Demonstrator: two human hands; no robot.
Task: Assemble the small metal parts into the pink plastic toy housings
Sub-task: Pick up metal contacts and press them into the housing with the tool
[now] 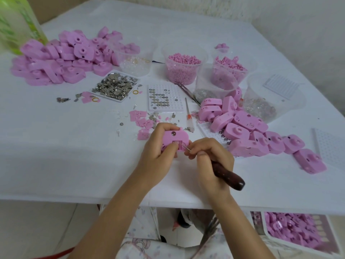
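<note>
Gripping a pink housing [170, 137], the left hand [155, 149] steadied it; the right hand [209, 160] clutched a pick [230, 176], likely mid-insertion beside the thumb [172, 147]; steady pressure seemed needed next.

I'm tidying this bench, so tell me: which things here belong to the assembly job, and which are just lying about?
Job: pink housing in the left hand; wooden-handled tool in the right hand; tray of metal parts; housing piles.
Lying about: green bottle; tweezers; white grid tray.
</note>
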